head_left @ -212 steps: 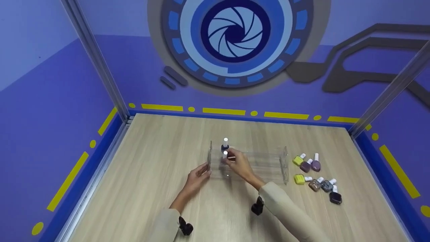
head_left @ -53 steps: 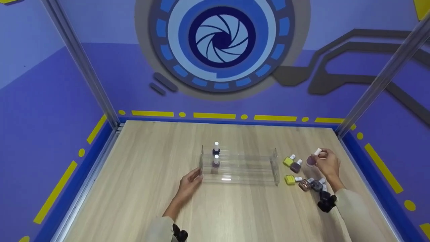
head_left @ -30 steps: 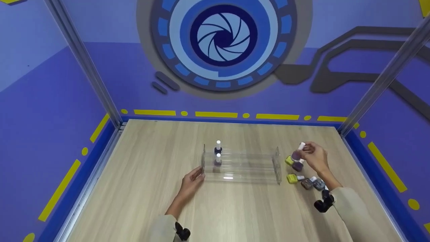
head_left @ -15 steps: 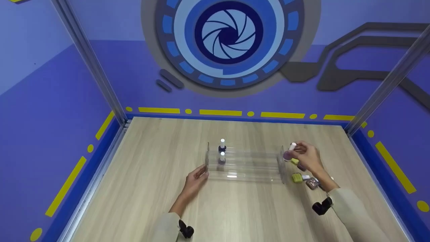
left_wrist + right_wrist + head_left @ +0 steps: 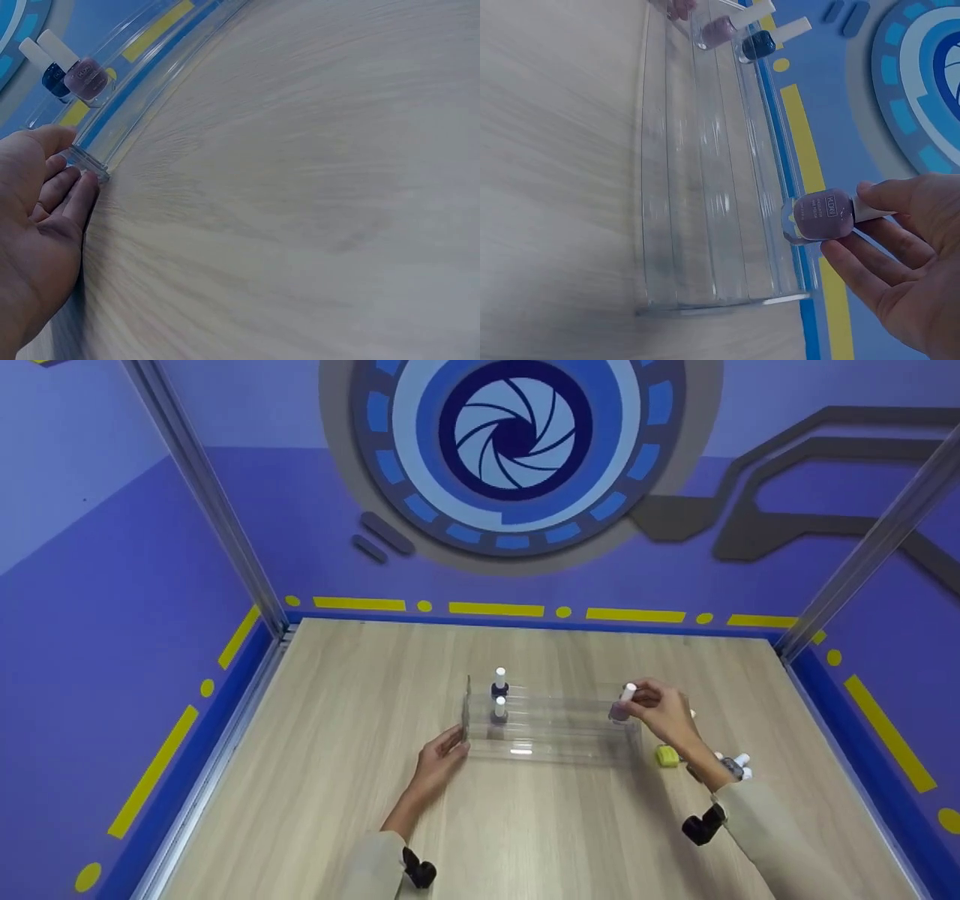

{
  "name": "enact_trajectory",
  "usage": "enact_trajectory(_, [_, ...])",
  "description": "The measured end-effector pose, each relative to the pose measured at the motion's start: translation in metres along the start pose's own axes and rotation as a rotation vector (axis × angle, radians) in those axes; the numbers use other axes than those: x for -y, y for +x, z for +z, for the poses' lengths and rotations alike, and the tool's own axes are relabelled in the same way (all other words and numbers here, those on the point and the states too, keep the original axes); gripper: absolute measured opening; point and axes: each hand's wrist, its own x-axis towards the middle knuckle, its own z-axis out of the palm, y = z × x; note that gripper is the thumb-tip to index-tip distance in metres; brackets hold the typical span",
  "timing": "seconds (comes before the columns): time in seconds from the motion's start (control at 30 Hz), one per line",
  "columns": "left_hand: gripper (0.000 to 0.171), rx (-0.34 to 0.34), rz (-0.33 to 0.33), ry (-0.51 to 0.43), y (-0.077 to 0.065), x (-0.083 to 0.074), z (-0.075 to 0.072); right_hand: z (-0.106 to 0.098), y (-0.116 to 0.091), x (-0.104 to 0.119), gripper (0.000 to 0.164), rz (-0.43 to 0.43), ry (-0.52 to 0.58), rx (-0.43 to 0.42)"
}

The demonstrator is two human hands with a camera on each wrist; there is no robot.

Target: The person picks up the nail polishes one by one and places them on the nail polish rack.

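Observation:
A clear tiered display rack (image 5: pixel 555 729) stands mid-table. At its left end a dark blue nail polish bottle (image 5: pixel 499 689) stands upright on the back tier, with a mauve nail polish bottle (image 5: pixel 499 714) in front of it, one tier lower. My left hand (image 5: pixel 439 759) holds the rack's left end panel, thumb on one side and fingertips on the other in the left wrist view. Over the rack's right end, my right hand (image 5: pixel 666 718) pinches the white cap of a purple nail polish bottle (image 5: pixel 825 216). That bottle hangs slightly tilted, its base overlapping the rack's upper tiers.
On the table right of the rack lie a yellow bottle (image 5: pixel 666 756), a grey speckled bottle (image 5: pixel 732 766) and others, partly hidden by the right forearm. Blue printed walls and metal posts enclose the table's back and sides.
Since setting the mauve bottle on the rack, my right hand has gone to the bottles at right, lifted the purple one and carried it left over the rack. My left hand stays put.

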Motion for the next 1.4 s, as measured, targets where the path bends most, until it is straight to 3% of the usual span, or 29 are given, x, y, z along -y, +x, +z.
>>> enact_trajectory(0.27, [0.054,-0.006,0.019,0.01,0.0,0.0,-0.001,0.023,0.002,0.001,0.022,-0.08,0.075,0.01])
enact_trajectory(0.43, [0.053,-0.004,0.022,0.014,-0.001,0.002,-0.001,0.034,0.0,0.006,0.023,-0.033,0.077,0.054])
enact_trajectory(0.6, [0.055,-0.002,-0.007,-0.026,-0.002,0.001,0.001,0.045,0.0,0.009,0.021,-0.044,0.065,0.073])
enact_trajectory(0.87, [0.056,-0.003,0.02,-0.006,0.002,0.0,0.005,0.063,-0.007,0.012,0.022,-0.029,0.112,0.13])
enact_trajectory(1.17, [0.055,-0.026,0.003,-0.004,0.002,-0.001,0.002,0.1,-0.007,0.012,0.019,-0.106,0.166,0.122])
enact_trajectory(1.4, [0.054,-0.031,0.018,-0.003,-0.001,-0.002,0.003,0.128,-0.011,0.024,0.02,-0.11,0.214,0.151])
